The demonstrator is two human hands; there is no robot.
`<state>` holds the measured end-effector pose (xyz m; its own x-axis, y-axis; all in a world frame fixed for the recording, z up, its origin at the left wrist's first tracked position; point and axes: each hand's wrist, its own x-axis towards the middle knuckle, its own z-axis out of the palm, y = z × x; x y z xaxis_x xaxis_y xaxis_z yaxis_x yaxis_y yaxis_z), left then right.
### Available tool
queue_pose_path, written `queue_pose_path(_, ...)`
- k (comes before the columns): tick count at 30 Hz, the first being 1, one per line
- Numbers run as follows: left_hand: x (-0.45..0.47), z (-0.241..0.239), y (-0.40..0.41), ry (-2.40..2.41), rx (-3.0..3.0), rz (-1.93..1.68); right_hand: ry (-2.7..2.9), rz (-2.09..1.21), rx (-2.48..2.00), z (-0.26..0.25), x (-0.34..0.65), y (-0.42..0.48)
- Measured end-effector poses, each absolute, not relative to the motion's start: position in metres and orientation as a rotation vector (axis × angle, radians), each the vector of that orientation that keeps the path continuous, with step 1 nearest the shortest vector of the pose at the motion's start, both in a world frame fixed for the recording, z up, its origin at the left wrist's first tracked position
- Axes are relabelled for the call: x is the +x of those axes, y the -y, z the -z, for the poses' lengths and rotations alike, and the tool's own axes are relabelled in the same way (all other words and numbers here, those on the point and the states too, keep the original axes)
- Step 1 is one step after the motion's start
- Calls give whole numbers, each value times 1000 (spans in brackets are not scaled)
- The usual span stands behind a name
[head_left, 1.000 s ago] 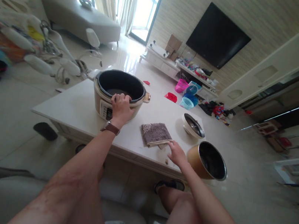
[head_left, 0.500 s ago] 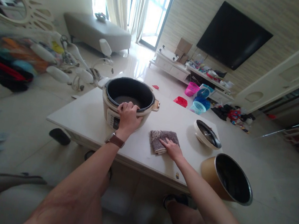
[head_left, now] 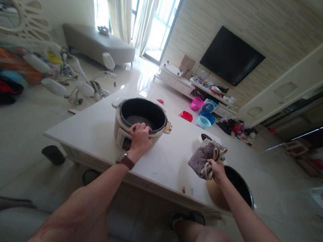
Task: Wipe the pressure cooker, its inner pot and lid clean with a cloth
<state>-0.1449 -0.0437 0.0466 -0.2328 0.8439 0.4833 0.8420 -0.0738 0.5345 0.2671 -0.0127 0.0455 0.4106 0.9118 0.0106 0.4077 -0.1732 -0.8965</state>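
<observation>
A beige cooker body (head_left: 120, 125) with a dark, hollow inside stands on the white table (head_left: 154, 166). My left hand (head_left: 140, 140) is closed over its front rim, fingers hooked inside. Raised above the table's right side, a folded grey-brown towel (head_left: 201, 159) is gripped in my right hand (head_left: 217, 170). Behind the towel and my right forearm, the gold inner pot (head_left: 217, 194) lies with its dark opening toward the right. The cooker's round lid (head_left: 204, 137) is mostly hidden by the towel.
A small dark-yellow piece (head_left: 183, 189) lies near the table's front edge. Beyond the table are baskets (head_left: 203, 122) on the floor, a TV cabinet (head_left: 175, 80) and a black television (head_left: 232, 55). A white bar with several pads (head_left: 54, 86) stands at left.
My right hand has picked the towel up off the table and carried it right, in front of the lid. My left hand stays on the cooker's rim. The view has shifted slightly.
</observation>
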Motion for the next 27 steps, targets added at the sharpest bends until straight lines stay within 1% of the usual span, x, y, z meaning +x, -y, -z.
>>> queue_pose_path(4, -122, -47, 60, -2024, 1964, -1242, 964, -778, -1647, -85, 286, 30)
queue_pose_path(8, -85, -46, 81, -1857, 2017, -1265, 927, -764, -1586, -117, 288, 38)
queue_pose_path(14, -13, -42, 105, -1609, 2100, -1238, 976, -604, -1495, -150, 270, 37)
queue_pose_path(17, 9, -41, 110, -1497, 2179, -1230, 1090, -456, -1468, -161, 255, 31)
queue_pose_path(20, 7, -46, 108, -1344, 2234, -1311, 1265, -290, -1472, -166, 238, 21)
queue_pose_path(23, -21, -54, 93, -1296, 2170, -1508, 1473, -169, -1502, -166, 216, 8)
queue_pose_path(25, -47, -59, 75, -1464, 1936, -1628, 1629, -85, -1554, -164, 197, 2)
queue_pose_path(27, -72, -59, 53, -1704, 1521, -1667, 1837, 5, -1640, -160, 175, -3)
